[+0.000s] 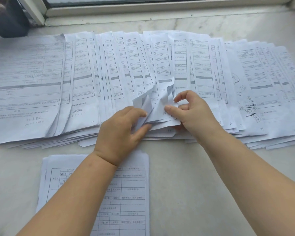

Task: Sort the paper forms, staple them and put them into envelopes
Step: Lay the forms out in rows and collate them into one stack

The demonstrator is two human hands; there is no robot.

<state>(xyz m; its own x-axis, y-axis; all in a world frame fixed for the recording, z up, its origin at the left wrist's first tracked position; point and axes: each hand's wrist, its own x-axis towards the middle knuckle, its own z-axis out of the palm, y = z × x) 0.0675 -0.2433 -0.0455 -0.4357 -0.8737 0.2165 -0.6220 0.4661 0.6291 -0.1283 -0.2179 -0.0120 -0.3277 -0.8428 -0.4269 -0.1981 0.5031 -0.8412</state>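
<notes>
We are lifting the lower corners of thin printed forms (162, 106) midway along the fanned row (41, 79) on the pale stone sill (186, 184). Our left hand (119, 135) is pinching crumpled corners; our right hand (192, 113) is pinching the neighbouring edges. A separate small stack (133, 193) is lying nearer us.

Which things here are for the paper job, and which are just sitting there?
For the job:
fanned forms
lifted sheets, pinched by the left hand and right hand
near stack

Just sitting there:
dark pot
window frame
No stapler or envelopes in view.
</notes>
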